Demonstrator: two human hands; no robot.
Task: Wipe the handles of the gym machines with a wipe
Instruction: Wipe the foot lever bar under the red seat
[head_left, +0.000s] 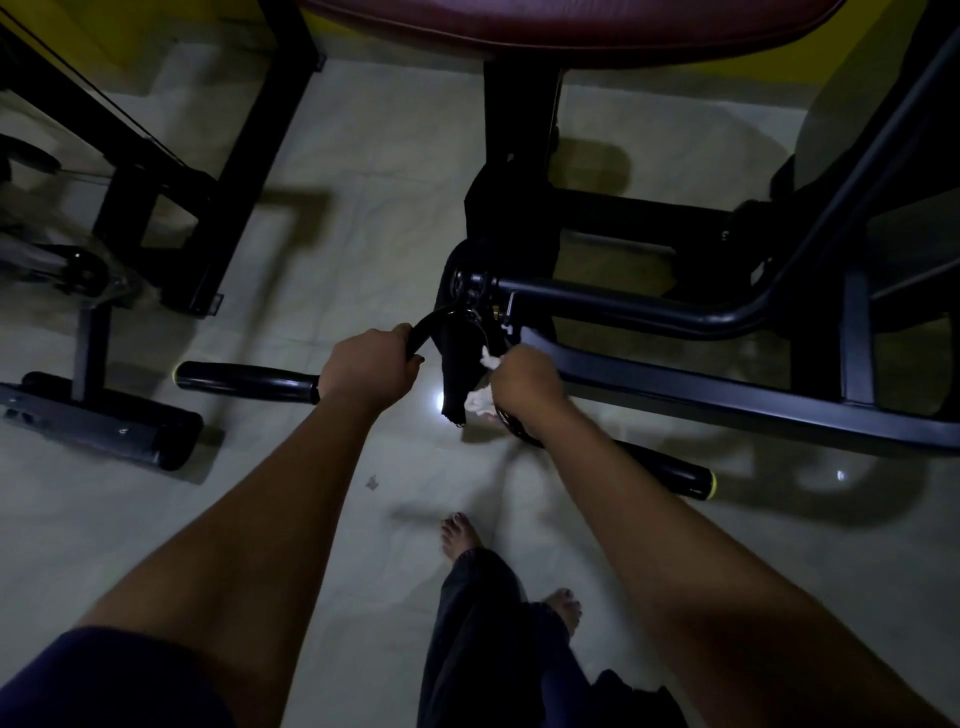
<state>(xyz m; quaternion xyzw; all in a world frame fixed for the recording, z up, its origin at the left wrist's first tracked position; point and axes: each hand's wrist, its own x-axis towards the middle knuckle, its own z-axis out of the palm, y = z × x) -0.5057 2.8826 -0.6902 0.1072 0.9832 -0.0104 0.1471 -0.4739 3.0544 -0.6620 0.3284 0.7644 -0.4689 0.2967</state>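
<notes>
Now a wipe (478, 397) meets the bar (249, 379).
Fingers (404, 330) of the left hand (371, 366) curl round the bar; the right hand (524, 382) pinches the wipe against it, at 3 o'clock from the left. Red seat (571, 26) at 12 o'clock, bare feet (460, 535) on the floor (363, 182) at 6.

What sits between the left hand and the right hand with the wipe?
In the head view, the bar curves between the left hand and right hand, with a dark strap hanging beside the wipe.
</notes>
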